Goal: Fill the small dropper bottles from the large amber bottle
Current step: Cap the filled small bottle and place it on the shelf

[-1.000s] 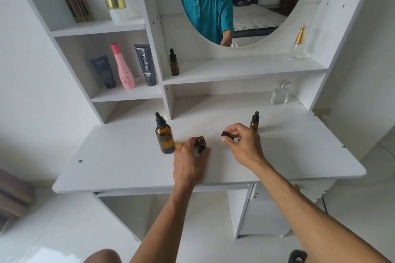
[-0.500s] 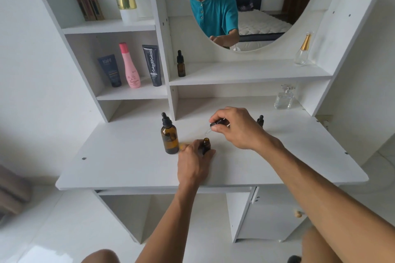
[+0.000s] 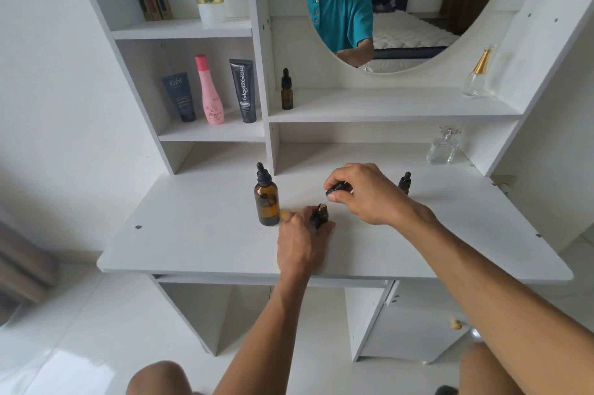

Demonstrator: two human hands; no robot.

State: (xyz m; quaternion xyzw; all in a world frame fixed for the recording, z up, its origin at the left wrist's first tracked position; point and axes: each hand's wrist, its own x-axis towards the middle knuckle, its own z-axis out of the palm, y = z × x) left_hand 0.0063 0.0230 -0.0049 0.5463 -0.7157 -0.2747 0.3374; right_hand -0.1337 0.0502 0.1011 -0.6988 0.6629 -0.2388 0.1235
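- My left hand [image 3: 303,242] is nearest, resting on the table [image 3: 193,243] with its fingers closed round the small dropper bottle [image 3: 321,216]. The bottle stands upright, its neck open and its cap off. That grip is the same as a second ago; the bottle has stayed in place.
- Just above it, my right hand [image 3: 363,193] pinches the black dropper cap [image 3: 337,187] between thumb and fingertips. A second ago this hand lay low on the table to the right of the bottle, with the pipette pointing sideways. Now it is raised and has come over the bottle, and the glass tip points down at the open neck.
- I cannot tell whether the tip is already inside the neck or just over it, nor whether the pipette carries any liquid.
- My reading is that the dropper is going back into this small bottle, either to close it or to release a dose.
- Just to the left of my left hand stands the large amber bottle [image 3: 266,201], upright with its own dropper cap on. It looks partly filled and untouched over this second.
- Farther right, behind my right wrist, a second small dropper bottle [image 3: 404,183] stands capped and half hidden.
- On the shelf [image 3: 385,108] beyond, a third small dropper bottle [image 3: 287,91] waits, capped.
- With the large bottle capped, I judge those two are yet to be handled.
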